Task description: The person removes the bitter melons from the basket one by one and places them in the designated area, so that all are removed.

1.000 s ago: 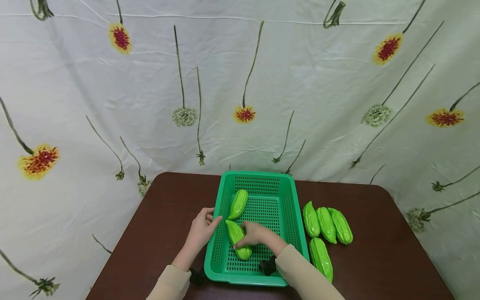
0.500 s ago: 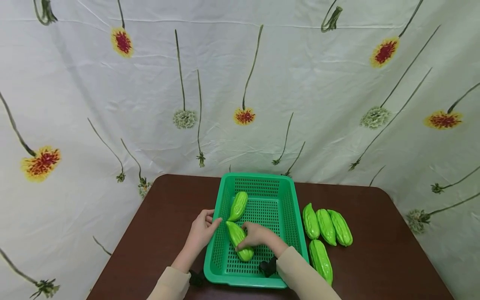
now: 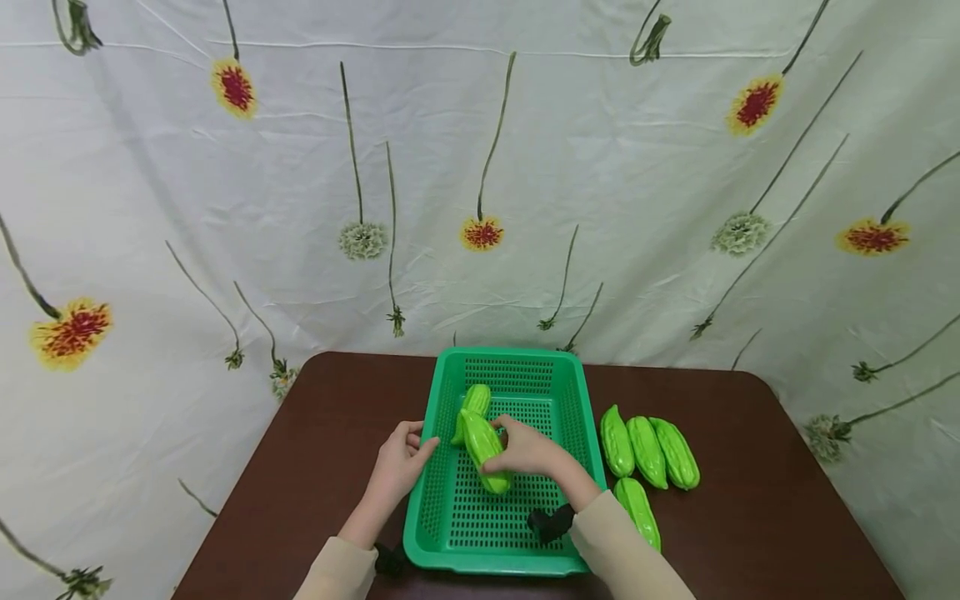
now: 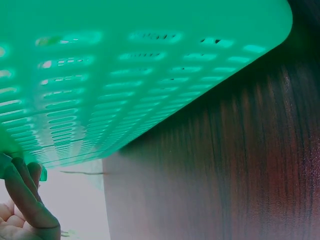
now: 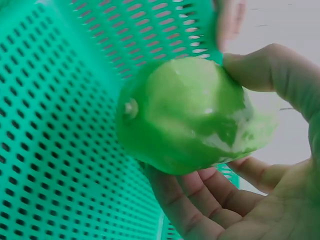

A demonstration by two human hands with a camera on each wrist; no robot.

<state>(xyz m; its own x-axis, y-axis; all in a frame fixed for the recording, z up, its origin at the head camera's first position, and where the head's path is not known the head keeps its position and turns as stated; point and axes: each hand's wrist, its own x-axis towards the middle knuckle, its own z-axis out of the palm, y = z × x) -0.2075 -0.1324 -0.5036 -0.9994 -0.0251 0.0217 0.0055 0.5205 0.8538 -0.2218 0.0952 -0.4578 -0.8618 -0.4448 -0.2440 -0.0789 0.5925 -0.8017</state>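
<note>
My right hand grips a bright green, ridged bitter melon over the floor of a green plastic basket. In the right wrist view the thumb lies on one side of this bitter melon and the fingers on the other, its blunt end towards the camera. A second bitter melon lies inside the basket at the far left, partly covered by the held one. My left hand pinches the basket's left rim, thumb on the inner side; its fingers show at the rim in the left wrist view.
To the right of the basket, three bitter melons lie side by side on the dark brown table. Another bitter melon lies nearer, partly behind the right sleeve. A white flowered cloth hangs behind the table.
My right hand has raised the bitter melon from the basket floor and moved it away from me, so it now overlaps the other one. The left hand stays on the rim.
</note>
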